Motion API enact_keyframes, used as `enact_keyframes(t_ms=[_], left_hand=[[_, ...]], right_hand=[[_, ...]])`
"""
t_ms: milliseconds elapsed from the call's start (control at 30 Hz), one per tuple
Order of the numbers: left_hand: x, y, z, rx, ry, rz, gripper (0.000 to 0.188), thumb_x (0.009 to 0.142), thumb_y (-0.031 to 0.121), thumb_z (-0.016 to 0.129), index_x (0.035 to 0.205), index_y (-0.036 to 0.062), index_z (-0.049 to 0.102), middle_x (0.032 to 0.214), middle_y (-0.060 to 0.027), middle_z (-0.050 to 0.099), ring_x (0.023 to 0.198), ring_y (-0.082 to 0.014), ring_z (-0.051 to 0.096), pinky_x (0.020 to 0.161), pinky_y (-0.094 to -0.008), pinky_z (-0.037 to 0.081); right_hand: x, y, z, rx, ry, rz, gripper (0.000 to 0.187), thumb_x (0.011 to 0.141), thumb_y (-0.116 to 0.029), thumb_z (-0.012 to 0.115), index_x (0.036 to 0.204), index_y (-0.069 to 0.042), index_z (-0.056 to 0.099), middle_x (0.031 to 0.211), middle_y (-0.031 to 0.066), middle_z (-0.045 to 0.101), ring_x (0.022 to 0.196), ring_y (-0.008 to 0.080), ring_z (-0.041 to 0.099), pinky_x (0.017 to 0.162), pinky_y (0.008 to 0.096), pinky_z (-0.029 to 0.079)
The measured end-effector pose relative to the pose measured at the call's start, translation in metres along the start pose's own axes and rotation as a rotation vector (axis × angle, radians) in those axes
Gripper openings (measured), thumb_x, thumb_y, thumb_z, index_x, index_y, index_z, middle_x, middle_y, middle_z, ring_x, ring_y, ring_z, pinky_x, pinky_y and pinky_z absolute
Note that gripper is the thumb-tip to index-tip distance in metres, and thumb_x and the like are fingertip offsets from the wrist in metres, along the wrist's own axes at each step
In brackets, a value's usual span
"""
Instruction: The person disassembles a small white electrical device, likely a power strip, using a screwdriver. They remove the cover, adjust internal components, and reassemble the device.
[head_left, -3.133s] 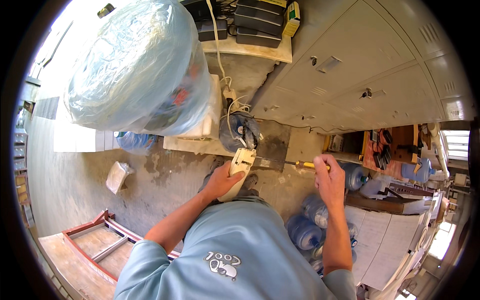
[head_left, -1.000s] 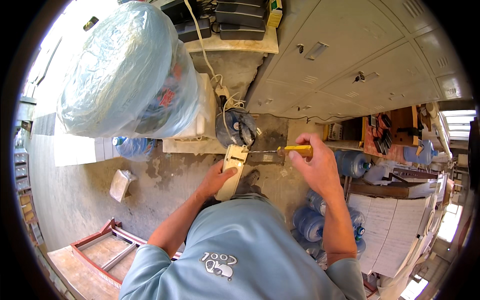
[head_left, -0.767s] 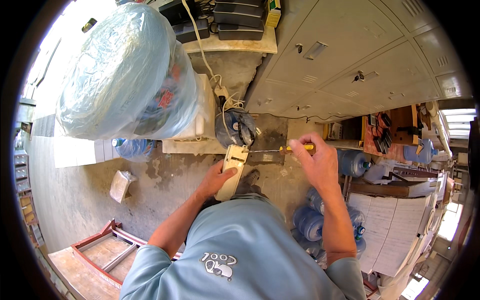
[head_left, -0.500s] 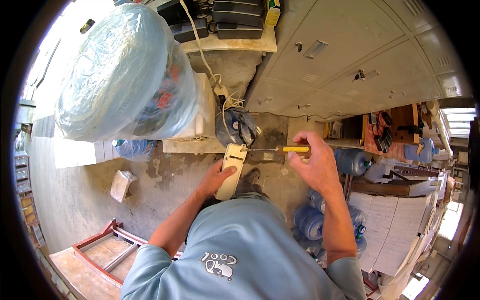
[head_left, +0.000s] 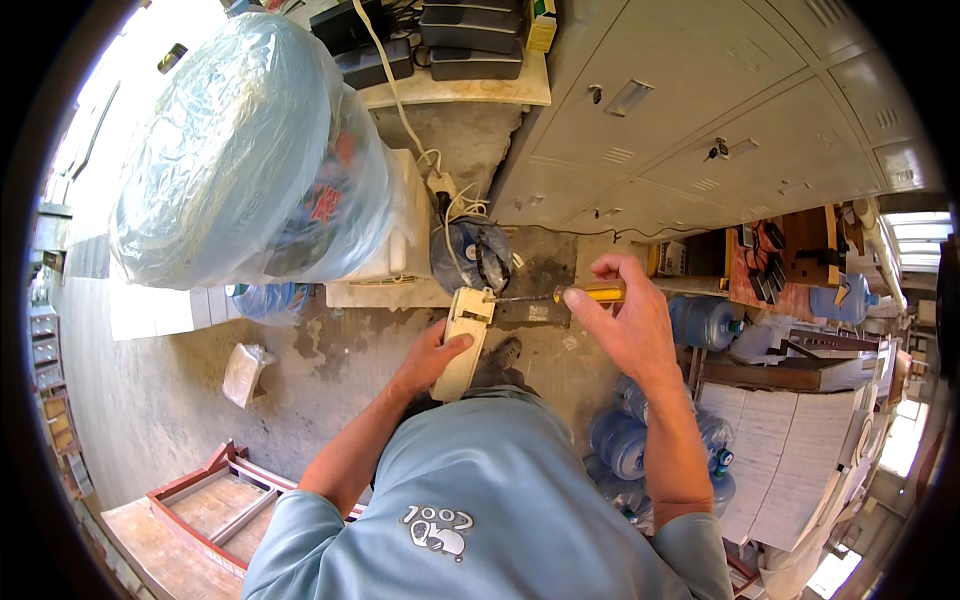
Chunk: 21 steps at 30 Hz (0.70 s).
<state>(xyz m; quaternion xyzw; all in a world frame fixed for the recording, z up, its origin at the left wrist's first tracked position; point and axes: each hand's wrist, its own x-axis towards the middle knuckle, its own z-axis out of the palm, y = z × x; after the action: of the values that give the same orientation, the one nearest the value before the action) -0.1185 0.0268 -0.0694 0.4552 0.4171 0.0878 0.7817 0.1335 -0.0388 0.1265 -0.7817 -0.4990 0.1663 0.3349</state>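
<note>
My left hand (head_left: pixel 437 358) is closed around a long cream power strip (head_left: pixel 463 345), thumb on its face, in front of my waist. A pale cord (head_left: pixel 452 240) runs down to the strip's far end. In my right hand (head_left: pixel 632 318) is a screwdriver (head_left: pixel 590 295) with a yellow handle, pinched between thumb and fingers. Its thin dark shaft lies nearly level, pointing left, and the tip meets the strip near its far right corner. Whether the tip sits in a screw is too small to tell.
Ahead left stands a large water bottle (head_left: pixel 230 150) wrapped in clear plastic. Grey metal lockers (head_left: pixel 690 110) fill the far right. Several blue water bottles (head_left: pixel 618 445) lie at my right, beside stacked papers (head_left: pixel 775 450). A reddish frame (head_left: pixel 225 500) lies at lower left.
The screwdriver handle has turned in my right hand, with the thumb now further over it. My left hand and the power strip have hardly moved.
</note>
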Motion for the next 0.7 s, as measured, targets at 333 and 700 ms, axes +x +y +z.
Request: enact_keyframes(t_ms=[333,700], left_hand=[[0.001,-0.003,-0.001,-0.039,-0.028,0.003,0.031,0.095,0.018,0.062,0.12,0.0008,0.06,0.104,-0.0031,0.065,0.089,-0.0091,0.06,0.077,-0.0273,0.051],[0.0,0.0,0.001,-0.013,-0.059,0.022,0.031,0.095,0.018,0.062,0.121,0.0008,0.06,0.105,-0.0027,0.065,0.091,-0.0088,0.059,0.08,-0.0268,0.05]], right_hand=[[-0.005,0.009,-0.005,0.32,-0.096,0.221,0.02,0.088,-0.021,0.07,0.094,-0.003,0.063,0.072,0.0003,0.062,0.065,0.0075,0.055,0.059,0.0257,0.045],[-0.014,0.01,-0.002,0.393,0.08,0.031,0.017,0.085,-0.015,0.073,0.093,-0.001,0.065,0.08,0.0028,0.064,0.072,0.0103,0.059,0.068,0.025,0.047]])
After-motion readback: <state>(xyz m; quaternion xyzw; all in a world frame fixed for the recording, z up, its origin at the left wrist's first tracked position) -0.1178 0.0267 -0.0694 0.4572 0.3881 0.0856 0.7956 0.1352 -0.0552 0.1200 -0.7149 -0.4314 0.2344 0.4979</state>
